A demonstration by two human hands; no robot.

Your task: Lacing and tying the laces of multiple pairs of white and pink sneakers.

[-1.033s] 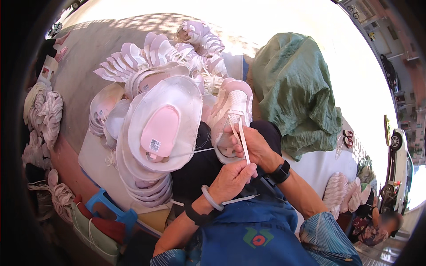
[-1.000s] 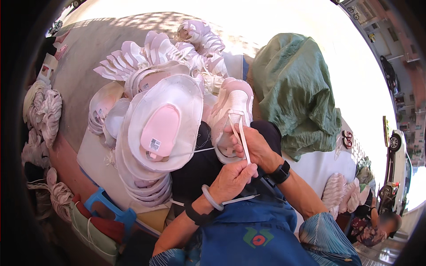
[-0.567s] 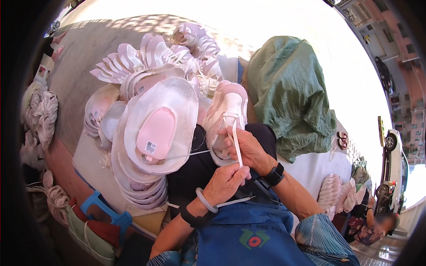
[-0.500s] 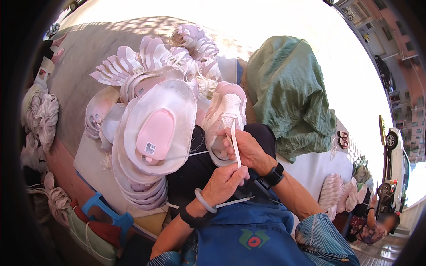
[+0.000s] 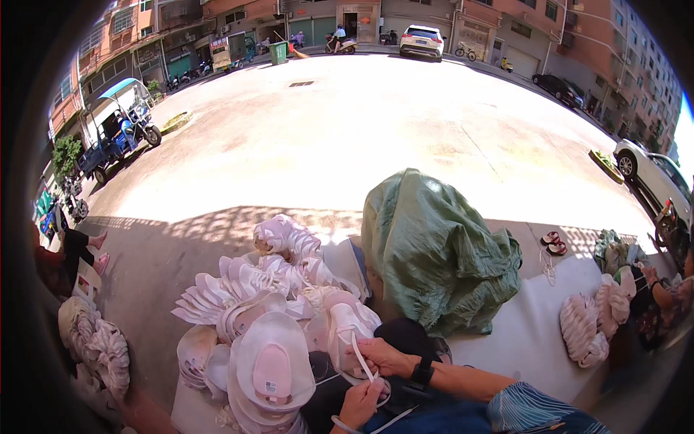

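Observation:
A pale pink and white shoe upper (image 5: 340,322) rests on my lap, its toe pointing away from me. My right hand (image 5: 390,359) is closed beside its opening, fingers pinching a flat white shoelace (image 5: 359,354). Lower and nearer to me, my left hand (image 5: 359,406) is closed on the same lace, which runs up from there to the upper. A loose lace end trails below the hands. To the left leans a stack of white shoe pieces with pink insoles (image 5: 271,369), touching or close to my leg.
Fanned bundles of pink-white uppers (image 5: 231,289) lie beyond the stack. A large green sack (image 5: 437,253) stands ahead right. More bundled uppers (image 5: 578,329) lie far right, others (image 5: 94,343) far left. People sit at both sides. Past the shade, a sunlit yard holds parked vehicles.
My view has tilted up from my lap to the yard and buildings, so things sit lower in the picture. Both hands stay on the lace at the shoe upper.

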